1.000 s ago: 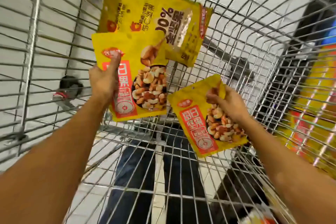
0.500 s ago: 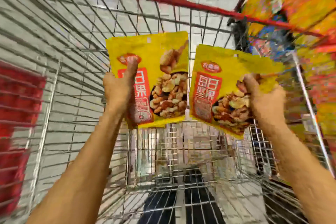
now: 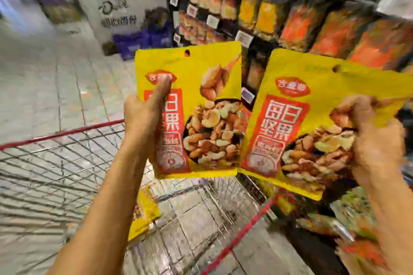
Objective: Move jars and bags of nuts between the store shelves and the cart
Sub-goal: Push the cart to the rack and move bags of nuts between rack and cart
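Left hand (image 3: 143, 118) and right hand (image 3: 375, 138) each grip a yellow nut bag (image 3: 201, 87) (image 3: 312, 87), fingers clamped, above the cart (image 3: 60, 134).

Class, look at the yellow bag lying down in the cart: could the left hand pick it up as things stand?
Probably not yet. The left hand already grips a nut bag, so its fingers are occupied. The bag in the cart lies below the forearm, with nothing over it.

Hands (image 3: 143, 118) w/ nut bags (image 3: 192, 105)
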{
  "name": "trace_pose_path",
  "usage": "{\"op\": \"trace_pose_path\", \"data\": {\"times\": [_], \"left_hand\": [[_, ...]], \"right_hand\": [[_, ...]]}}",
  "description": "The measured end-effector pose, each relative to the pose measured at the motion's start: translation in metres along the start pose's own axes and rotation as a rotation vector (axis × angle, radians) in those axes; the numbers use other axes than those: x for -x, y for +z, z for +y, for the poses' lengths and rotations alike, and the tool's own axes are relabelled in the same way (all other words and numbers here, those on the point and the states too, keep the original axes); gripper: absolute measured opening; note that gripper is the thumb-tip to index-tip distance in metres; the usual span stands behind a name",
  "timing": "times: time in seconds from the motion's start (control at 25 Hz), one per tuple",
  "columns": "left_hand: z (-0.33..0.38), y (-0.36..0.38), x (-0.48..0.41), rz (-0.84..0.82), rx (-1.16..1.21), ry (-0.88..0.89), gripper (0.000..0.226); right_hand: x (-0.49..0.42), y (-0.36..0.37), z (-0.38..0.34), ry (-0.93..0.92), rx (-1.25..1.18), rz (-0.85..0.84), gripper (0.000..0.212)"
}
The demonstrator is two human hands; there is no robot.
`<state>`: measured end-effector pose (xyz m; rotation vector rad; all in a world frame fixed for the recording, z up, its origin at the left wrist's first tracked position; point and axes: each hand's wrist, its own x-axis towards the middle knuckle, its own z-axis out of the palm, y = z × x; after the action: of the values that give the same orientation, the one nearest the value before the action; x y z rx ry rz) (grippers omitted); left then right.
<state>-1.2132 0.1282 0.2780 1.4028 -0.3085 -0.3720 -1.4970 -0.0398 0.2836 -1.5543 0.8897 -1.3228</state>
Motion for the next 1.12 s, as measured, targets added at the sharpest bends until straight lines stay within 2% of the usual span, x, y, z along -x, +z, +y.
{"op": "trace_pose_path", "data": {"times": [0.16,0.28,0.4,0.48,0.72,0.88,1.04,1.12], "left_hand": [[0.019,0.105,0.075,-0.208,0.034,0.037,0.043],[0.025,0.167,0.125,-0.33,0.086,0.084,0.043],[0.03,0.229,0.181,-0.432,0.138,0.124,0.022],[0.034,0.267,0.213,-0.478,0.151,0.14,0.031],[0.04,0.372,0.254,-0.758,0.178,0.105,0.018],[0.048,0.44,0.274,-0.945,0.218,0.085,0.016],[0.058,0.496,0.29,-1.079,0.239,0.065,0.024],[0.063,0.516,0.297,-1.127,0.212,0.045,0.021]], "right_hand": [[0.012,-0.133,-0.032,-0.043,0.079,0.234,0.058],[0.032,-0.204,-0.061,-0.077,0.136,0.333,0.034],[0.048,-0.273,-0.082,-0.086,0.169,0.372,0.018],[0.056,-0.312,-0.093,-0.077,0.174,0.457,0.015],[0.069,-0.39,-0.114,-0.089,0.178,0.672,0.05],[0.058,-0.418,-0.122,-0.118,0.159,0.821,0.058],[0.041,-0.439,-0.12,-0.098,0.136,0.83,0.057],[0.035,-0.451,-0.117,-0.082,0.121,0.833,0.06]]}}
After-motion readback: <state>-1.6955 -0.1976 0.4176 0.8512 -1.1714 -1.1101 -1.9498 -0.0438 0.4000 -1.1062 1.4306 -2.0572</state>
